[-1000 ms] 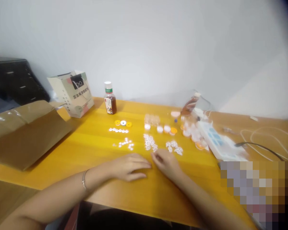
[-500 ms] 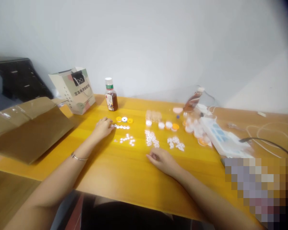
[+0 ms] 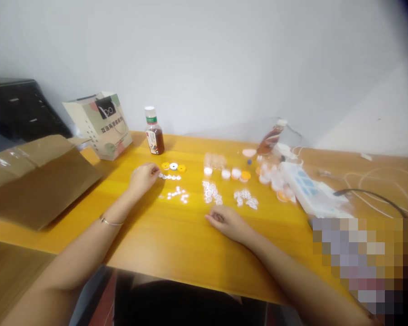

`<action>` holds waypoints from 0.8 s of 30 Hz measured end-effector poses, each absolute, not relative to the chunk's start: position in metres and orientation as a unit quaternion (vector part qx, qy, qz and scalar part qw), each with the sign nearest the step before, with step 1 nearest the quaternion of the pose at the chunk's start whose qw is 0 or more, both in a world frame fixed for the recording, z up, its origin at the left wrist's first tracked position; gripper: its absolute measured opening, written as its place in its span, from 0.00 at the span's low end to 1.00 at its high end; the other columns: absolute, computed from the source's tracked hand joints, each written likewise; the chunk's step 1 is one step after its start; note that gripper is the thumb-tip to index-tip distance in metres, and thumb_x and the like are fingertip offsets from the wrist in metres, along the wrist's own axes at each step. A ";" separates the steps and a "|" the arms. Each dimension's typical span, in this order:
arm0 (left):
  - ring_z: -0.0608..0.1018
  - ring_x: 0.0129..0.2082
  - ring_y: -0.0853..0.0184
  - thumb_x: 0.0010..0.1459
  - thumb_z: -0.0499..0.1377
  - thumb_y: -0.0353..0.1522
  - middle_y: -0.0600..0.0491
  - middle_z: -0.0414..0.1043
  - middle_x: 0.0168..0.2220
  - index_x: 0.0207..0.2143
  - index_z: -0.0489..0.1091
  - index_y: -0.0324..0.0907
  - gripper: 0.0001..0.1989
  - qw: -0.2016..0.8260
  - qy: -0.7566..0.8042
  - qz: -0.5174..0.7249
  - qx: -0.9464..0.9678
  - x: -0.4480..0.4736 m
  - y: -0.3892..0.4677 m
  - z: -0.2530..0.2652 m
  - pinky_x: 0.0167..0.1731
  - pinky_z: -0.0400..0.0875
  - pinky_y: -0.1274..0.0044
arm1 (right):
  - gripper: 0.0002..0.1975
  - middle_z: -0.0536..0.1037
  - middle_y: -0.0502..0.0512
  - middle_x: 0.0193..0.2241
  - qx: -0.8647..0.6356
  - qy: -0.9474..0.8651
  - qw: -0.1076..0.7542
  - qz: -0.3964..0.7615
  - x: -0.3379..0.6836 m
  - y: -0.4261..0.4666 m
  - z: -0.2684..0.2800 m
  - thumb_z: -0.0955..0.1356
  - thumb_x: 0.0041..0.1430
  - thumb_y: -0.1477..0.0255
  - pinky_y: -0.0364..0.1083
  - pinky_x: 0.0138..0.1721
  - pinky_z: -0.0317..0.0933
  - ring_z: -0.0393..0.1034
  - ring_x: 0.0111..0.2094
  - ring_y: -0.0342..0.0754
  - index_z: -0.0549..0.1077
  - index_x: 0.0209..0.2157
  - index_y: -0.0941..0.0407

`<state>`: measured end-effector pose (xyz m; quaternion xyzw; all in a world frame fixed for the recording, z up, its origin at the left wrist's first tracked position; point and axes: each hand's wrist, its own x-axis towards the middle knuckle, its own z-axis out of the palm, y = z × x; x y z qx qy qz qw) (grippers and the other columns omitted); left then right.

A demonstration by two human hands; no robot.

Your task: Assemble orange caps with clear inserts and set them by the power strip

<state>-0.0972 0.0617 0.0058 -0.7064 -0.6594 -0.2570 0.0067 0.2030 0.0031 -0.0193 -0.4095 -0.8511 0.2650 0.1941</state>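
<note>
My left hand (image 3: 143, 178) is closed in a pinch at the left end of a row of small white discs (image 3: 169, 177). What the fingertips hold, if anything, is hidden. Just behind that row are yellow and white round-holed lids (image 3: 173, 166). Closer to me lie scattered small white pieces (image 3: 177, 194). My right hand (image 3: 228, 222) rests on the table, fingers loosely curled, with nothing visible in them. Ahead of it lie white cut-out pieces (image 3: 211, 193), and a second group of white cut-outs (image 3: 246, 198) sits to their right.
On the yellow table (image 3: 156, 244) stand a dark-red bottle (image 3: 155, 138), a paper bag (image 3: 105, 131) and a cardboard box (image 3: 44, 181) at left. Clear containers (image 3: 215, 161), capped jars (image 3: 236, 174), a tilted bottle (image 3: 271, 139), more jars (image 3: 275, 176) and a power strip (image 3: 302, 185) with cables occupy the right.
My left fingers have drawn into a tighter pinch, and the leftmost disc of the row is no longer visible. My right hand stays in place. The view has shifted slightly.
</note>
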 end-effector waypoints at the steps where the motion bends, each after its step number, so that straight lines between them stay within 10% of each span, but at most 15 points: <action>1: 0.73 0.33 0.64 0.56 0.52 0.35 0.49 0.71 0.32 0.31 0.69 0.40 0.09 0.005 -0.639 -0.269 -0.720 -0.088 0.056 0.008 0.35 0.65 0.74 | 0.12 0.61 0.45 0.17 -0.408 -0.850 0.195 0.270 0.203 0.003 -0.019 0.62 0.57 0.69 0.40 0.23 0.49 0.55 0.20 0.40 0.61 0.21 0.56; 9: 0.71 0.31 0.68 0.59 0.50 0.36 0.52 0.70 0.29 0.31 0.68 0.40 0.11 -0.085 -0.371 -0.247 -0.891 0.003 -0.001 -0.011 0.34 0.64 0.75 | 0.10 0.62 0.46 0.17 -0.417 -0.831 0.229 0.289 0.206 0.007 -0.021 0.62 0.56 0.70 0.40 0.22 0.50 0.56 0.20 0.40 0.63 0.22 0.56; 24: 0.72 0.32 0.68 0.57 0.53 0.39 0.51 0.70 0.32 0.33 0.68 0.40 0.11 -0.126 -0.397 -0.309 -0.855 -0.005 0.003 -0.008 0.35 0.65 0.76 | 0.09 0.63 0.46 0.17 -0.418 -0.827 0.230 0.297 0.207 0.008 -0.020 0.62 0.56 0.70 0.40 0.21 0.50 0.56 0.20 0.40 0.65 0.22 0.56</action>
